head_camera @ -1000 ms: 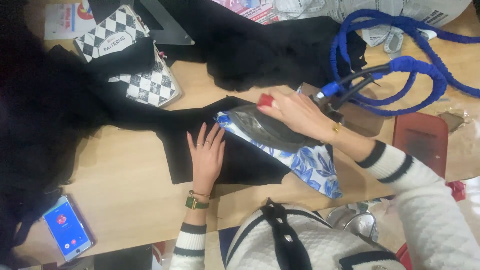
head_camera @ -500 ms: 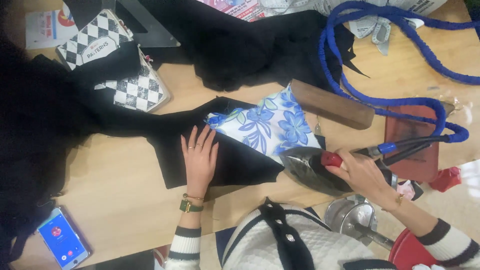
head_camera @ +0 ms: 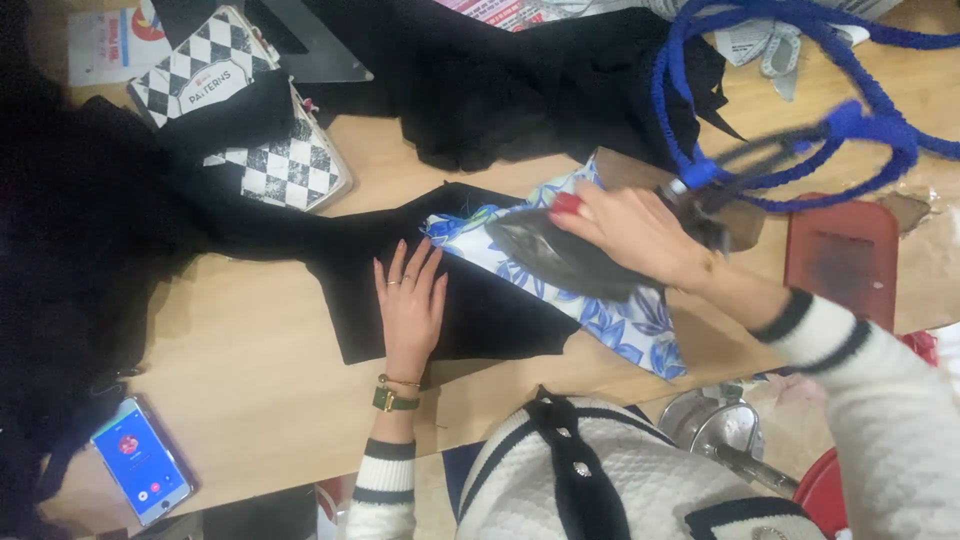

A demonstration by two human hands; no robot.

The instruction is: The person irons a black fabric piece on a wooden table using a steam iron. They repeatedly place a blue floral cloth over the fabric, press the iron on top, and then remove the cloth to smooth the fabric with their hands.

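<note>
Black fabric (head_camera: 500,310) lies flat at the middle of the wooden tabletop (head_camera: 250,370), one piece, with the left hand (head_camera: 410,305) resting on it palm down, fingers spread and pressed flat. One blue-and-white floral cloth (head_camera: 620,325) overlaps the fabric's right edge. On that cloth sits one dark iron (head_camera: 560,262), blurred; the right hand (head_camera: 635,232) is closed around its handle, just right of the left hand. One blue cord (head_camera: 790,40) loops from the iron toward the far right. Right of the iron lies one red rectangular mat (head_camera: 842,255). Two checkered black-and-white pouches (head_camera: 265,150) sit at the far left, partly covered by black cloth; what is in them cannot be seen. One smartphone (head_camera: 140,470) with a lit blue screen lies at the near left edge. More black cloth (head_camera: 520,80) is heaped on the far side.
</note>
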